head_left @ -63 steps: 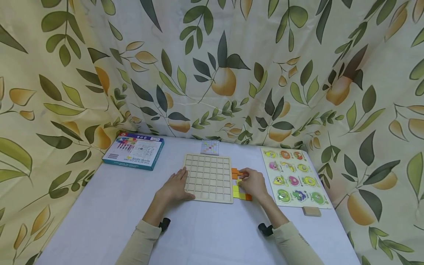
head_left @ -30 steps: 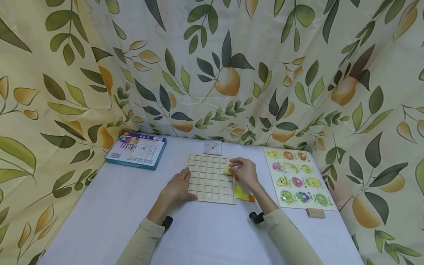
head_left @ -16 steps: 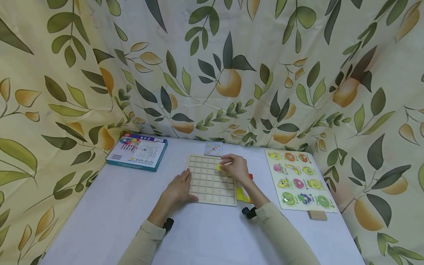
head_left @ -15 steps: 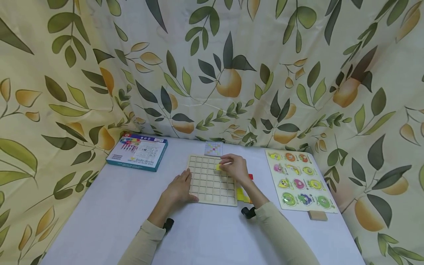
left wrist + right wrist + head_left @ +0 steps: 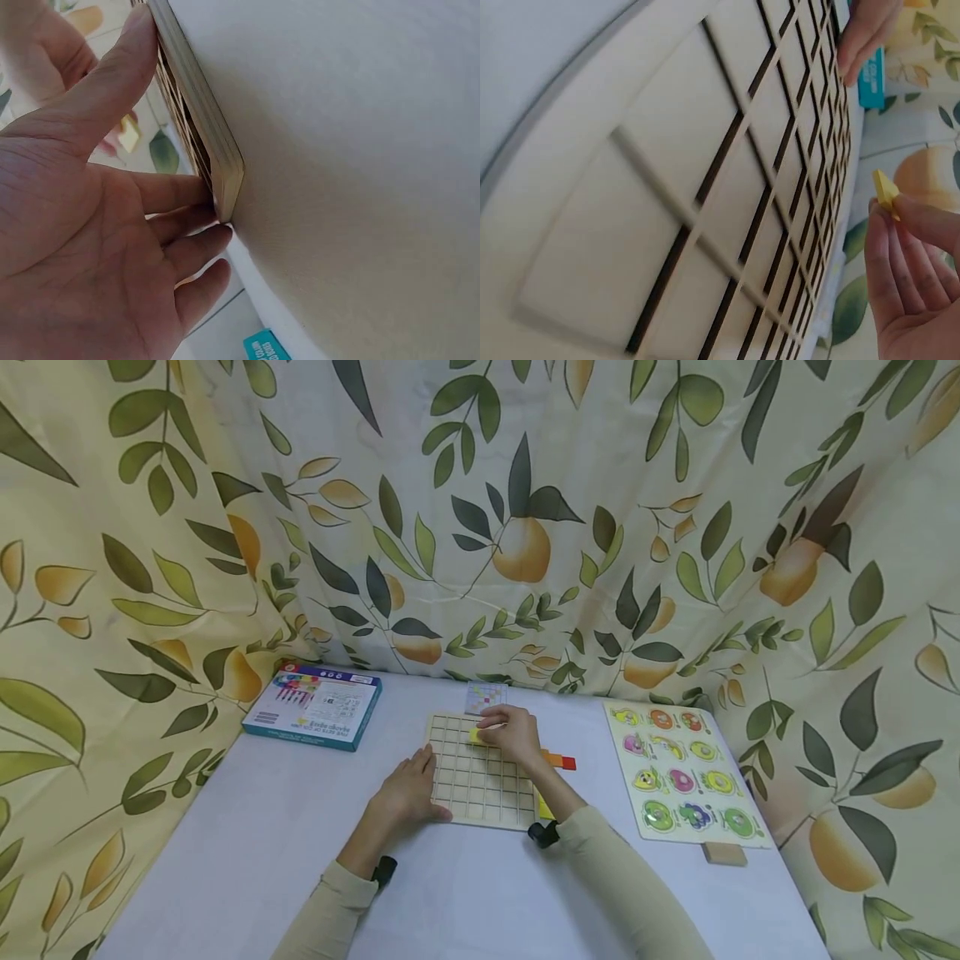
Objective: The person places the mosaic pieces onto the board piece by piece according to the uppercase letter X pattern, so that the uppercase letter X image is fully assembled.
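A square wooden grid board (image 5: 487, 789) lies on the white-covered table. Along its left edge rests my left hand (image 5: 407, 789), its thumb and fingers spread against the rim; the left wrist view shows them touching the board's side (image 5: 214, 120). My right hand (image 5: 513, 737) is over the far part of the board. Between its thumb and fingertips it pinches a small yellow square tile (image 5: 885, 193), which looks raised off the grid in the right wrist view. Orange and red tiles (image 5: 568, 763) and yellow tiles (image 5: 545, 808) lie right of the board, partly hidden by the right arm.
Behind the board lies a small card with a coloured grid pattern (image 5: 486, 696). A teal-edged box (image 5: 313, 706) sits at the back left. To the right is a fruit picture board (image 5: 686, 772), with a wooden block (image 5: 725, 854) at its near edge.
My right hand took the yellow tile from the tiles at the right and carried it leftward over the board's far rows. The left hand stayed at the board's edge.
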Demonstrator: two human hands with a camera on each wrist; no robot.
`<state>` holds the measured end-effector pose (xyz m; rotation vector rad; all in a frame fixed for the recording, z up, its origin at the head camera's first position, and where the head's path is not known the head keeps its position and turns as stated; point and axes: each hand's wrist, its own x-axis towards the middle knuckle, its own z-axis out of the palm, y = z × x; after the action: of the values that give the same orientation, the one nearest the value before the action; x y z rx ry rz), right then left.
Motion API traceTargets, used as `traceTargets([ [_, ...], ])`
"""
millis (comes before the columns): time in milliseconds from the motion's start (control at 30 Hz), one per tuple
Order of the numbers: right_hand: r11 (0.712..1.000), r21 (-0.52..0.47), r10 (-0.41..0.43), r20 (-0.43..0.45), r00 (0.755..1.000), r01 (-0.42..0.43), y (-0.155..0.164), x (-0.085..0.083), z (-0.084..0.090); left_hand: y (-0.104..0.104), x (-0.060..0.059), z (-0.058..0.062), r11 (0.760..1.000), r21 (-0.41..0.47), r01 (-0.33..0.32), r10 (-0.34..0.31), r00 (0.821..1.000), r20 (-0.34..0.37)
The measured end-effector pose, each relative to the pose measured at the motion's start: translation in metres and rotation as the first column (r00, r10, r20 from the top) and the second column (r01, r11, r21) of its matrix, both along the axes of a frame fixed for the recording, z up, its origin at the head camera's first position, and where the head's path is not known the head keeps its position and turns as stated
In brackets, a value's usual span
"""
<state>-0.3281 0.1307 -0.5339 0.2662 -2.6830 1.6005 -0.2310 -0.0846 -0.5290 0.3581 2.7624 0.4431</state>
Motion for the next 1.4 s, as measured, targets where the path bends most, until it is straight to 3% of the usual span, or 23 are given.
traceTargets([
  [233, 0.999, 0.036, 0.022, -0.027, 0.999, -0.021, -0.019, -0.007, -0.007, 0.000, 0.000, -0.004, 0.999, -0.038, 0.029, -0.030, 0.999, -0.026],
  [667, 0.998, 0.067, 0.008, 0.007, 1.000, -0.009, -0.041, -0.014, -0.020, 0.003, 0.001, -0.007, 0.998, -0.058, 0.030, -0.030, 0.999, -0.015],
  [867, 0.990, 0.142, -0.002, -0.051, 0.999, 0.010, -0.043, -0.017, -0.024, 0.005, -0.001, -0.005, 0.997, -0.058, 0.053, -0.055, 0.998, -0.032],
  [1133, 0.971, 0.237, 0.045, -0.077, 0.996, -0.026, -0.043, -0.017, -0.024, 0.005, -0.001, 0.001, 0.996, -0.079, 0.043, -0.045, 0.999, -0.025],
  [1400, 0.972, 0.222, 0.091, -0.090, 0.992, -0.069, -0.041, -0.013, -0.015, 0.001, -0.001, 0.000, 0.995, -0.100, 0.027, -0.029, 0.999, -0.020],
])
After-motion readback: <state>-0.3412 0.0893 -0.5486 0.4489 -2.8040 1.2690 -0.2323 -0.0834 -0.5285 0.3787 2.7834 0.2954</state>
